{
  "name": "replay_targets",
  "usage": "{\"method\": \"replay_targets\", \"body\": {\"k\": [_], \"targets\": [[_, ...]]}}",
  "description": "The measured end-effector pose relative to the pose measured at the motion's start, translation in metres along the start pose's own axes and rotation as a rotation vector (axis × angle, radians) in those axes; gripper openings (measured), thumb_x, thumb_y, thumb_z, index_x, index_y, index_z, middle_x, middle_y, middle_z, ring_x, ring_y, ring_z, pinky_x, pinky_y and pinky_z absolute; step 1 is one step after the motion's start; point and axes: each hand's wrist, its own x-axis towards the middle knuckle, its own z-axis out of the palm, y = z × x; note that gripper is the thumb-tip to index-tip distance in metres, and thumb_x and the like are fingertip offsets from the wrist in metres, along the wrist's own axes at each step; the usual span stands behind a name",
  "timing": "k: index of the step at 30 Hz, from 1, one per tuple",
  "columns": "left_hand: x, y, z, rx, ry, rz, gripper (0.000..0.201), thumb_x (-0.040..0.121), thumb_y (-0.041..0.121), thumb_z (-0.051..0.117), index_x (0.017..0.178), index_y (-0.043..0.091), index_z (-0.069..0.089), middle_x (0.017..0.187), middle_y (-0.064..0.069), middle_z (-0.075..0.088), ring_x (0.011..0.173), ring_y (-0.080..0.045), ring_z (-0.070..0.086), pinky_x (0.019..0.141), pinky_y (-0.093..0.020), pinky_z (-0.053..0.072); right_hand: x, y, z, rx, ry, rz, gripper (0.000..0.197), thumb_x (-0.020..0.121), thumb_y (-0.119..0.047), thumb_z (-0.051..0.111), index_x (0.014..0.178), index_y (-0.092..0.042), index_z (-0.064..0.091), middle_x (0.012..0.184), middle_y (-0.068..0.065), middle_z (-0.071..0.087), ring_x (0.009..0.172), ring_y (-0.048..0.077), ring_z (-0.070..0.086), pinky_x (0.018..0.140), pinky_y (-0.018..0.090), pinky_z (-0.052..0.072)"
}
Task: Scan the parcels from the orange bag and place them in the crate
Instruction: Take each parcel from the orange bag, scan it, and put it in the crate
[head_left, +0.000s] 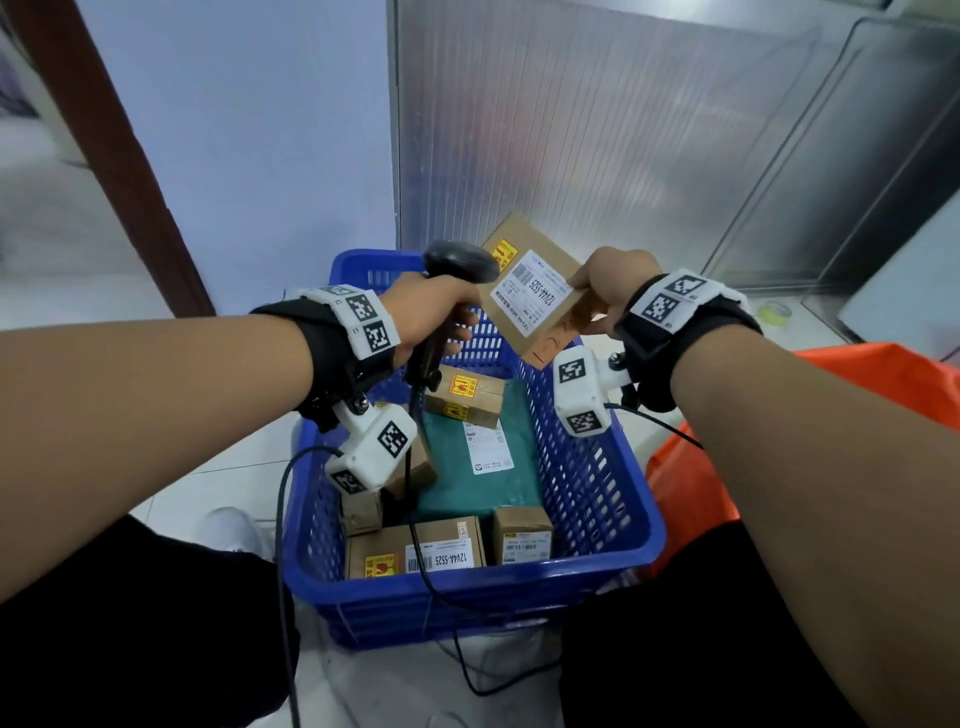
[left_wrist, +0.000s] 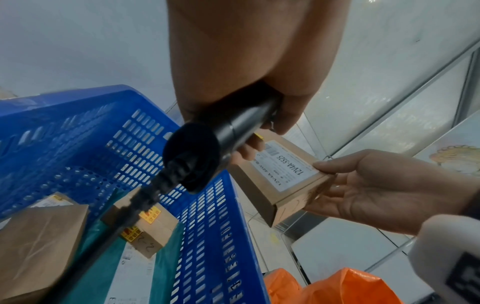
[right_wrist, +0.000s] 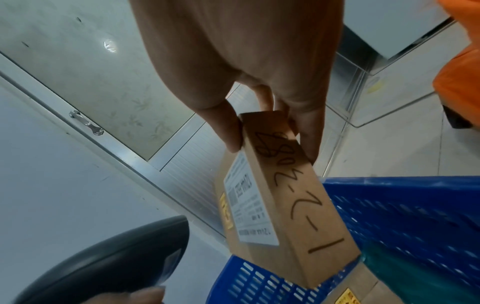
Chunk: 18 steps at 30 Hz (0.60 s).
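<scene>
Fingers of the left hand (head_left: 426, 312) are wrapping a black barcode scanner (head_left: 457, 270), while the right hand (head_left: 608, 291) is pinching a labelled cardboard parcel (head_left: 530, 291) above the blue crate (head_left: 597, 499)'s far rim; the orange bag (head_left: 893, 384) is lying beside the crate's right wall.

Both hands raised, both gripping.
Left hand (head_left: 423, 312) fingers curled around a handle; right hand (head_left: 613, 291) pinches between thumb and fingers.

crate (head_left: 639, 525) ahead, parcels (head_left: 447, 551) inside, bag (head_left: 691, 483) right of crate
</scene>
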Motion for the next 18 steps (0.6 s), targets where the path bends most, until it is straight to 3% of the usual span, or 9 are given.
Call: {"method": "replay_targets", "body": {"k": [2,4,6,12,18], "targets": [[-0.002,0.003,0.003,0.041,-0.01,-0.007,0.009,0.09,0.015,0.064,0.09,0.006,0.066,0.079,-0.009,0.065,0.068,-0.02,0.061,0.061,-0.03,0.05,0.004,0.004,-0.005,-0.01,-0.009,-0.029,0.017,0.078,-0.013,0.065,0.094,-0.012,0.061,0.096,0.004,0.064,0.085,0.021,0.068,0.077,0.039,0.062],[-0.003,0.006,0.006,0.065,-0.014,-0.008,0.012,0.09,0.016,0.065,0.096,0.006,0.066,0.081,-0.009,0.066,0.074,-0.021,0.063,0.066,-0.032,0.053,0.011,0.008,-0.013,-0.007,0.061,-0.005,0.011,0.071,-0.011,0.067,0.076,-0.005,0.075,0.091,0.01,0.074,0.084,0.03,0.072,0.078,0.046,0.061],[-0.005,0.008,0.007,0.08,-0.04,-0.014,0.012,0.089,0.016,0.065,0.097,0.007,0.066,0.079,-0.007,0.067,0.075,-0.021,0.065,0.069,-0.033,0.056,0.023,0.011,-0.018,-0.003,0.116,0.004,0.012,0.065,-0.009,0.066,0.06,-0.006,0.077,0.076,0.016,0.076,0.077,0.038,0.074,0.078,0.052,0.06],[-0.011,0.014,0.009,0.129,-0.132,-0.021,0.007,0.088,0.017,0.062,0.09,0.01,0.064,0.068,-0.002,0.063,0.074,-0.019,0.065,0.072,-0.032,0.059,0.015,0.016,-0.022,-0.026,0.176,0.03,0.008,0.079,-0.006,0.064,0.072,-0.006,0.069,0.069,0.015,0.074,0.069,0.035,0.074,0.073,0.051,0.061],[-0.016,0.016,0.01,0.112,-0.163,-0.046,0.007,0.088,0.015,0.061,0.083,0.01,0.06,0.062,-0.002,0.057,0.071,-0.021,0.063,0.067,-0.031,0.057,0.03,0.021,-0.027,-0.022,0.185,0.044,0.011,0.07,-0.011,0.066,0.08,-0.007,0.071,0.067,0.014,0.074,0.068,0.037,0.074,0.076,0.053,0.059]]}}
